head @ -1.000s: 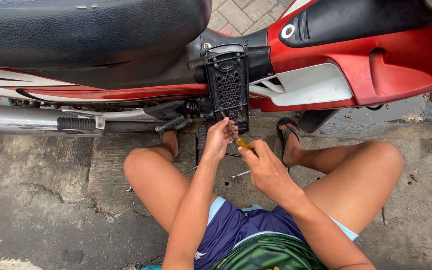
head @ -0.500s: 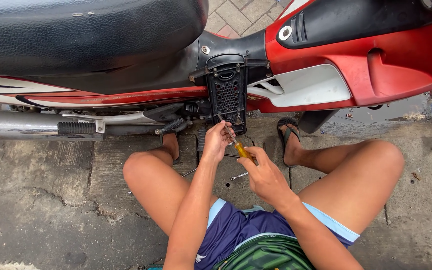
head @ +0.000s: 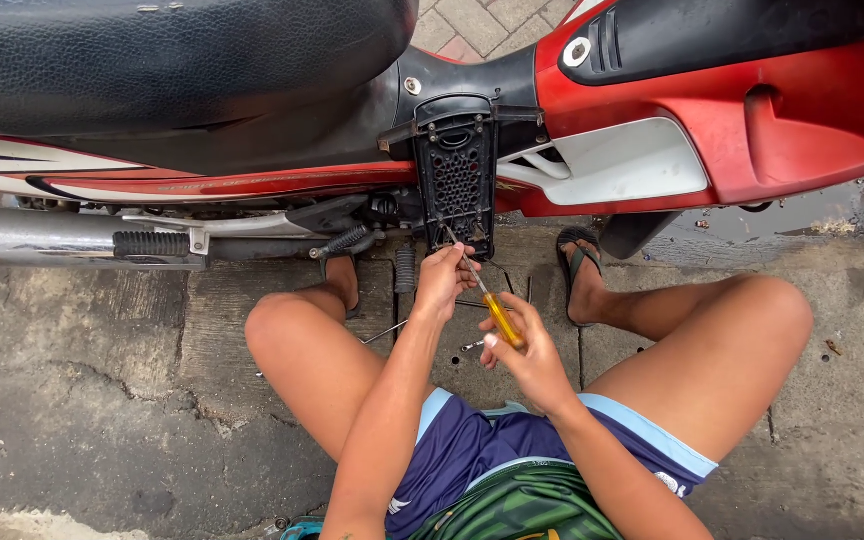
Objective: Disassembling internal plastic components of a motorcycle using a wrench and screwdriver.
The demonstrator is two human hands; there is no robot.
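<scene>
Squatting on the cracked concrete ground (head: 82, 400) beside a red motorbike (head: 752, 130), knees wide apart. Holding a screwdriver (head: 493, 308) with a yellow handle in the right hand (head: 527, 350), fingers curled tight around that handle. Pointing the thin metal shaft up and to the left, toward the bottom of a black plastic cover (head: 455, 180) full of little holes. Pinching near the tip of the shaft with the left hand (head: 444, 280), fingers bunched close together just under the cover's lower edge; cannot tell if the tip sits in a screw. Hanging upright on the side of the bike, that cover, right below the big black seat (head: 152, 60). Running along the left, low down, a silver exhaust pipe (head: 32, 235). Lying on the ground between the legs, a few small metal bits (head: 470, 346), near the right hand. Wearing blue shorts (head: 492, 450) and a sandal (head: 580, 262) on the right foot.
</scene>
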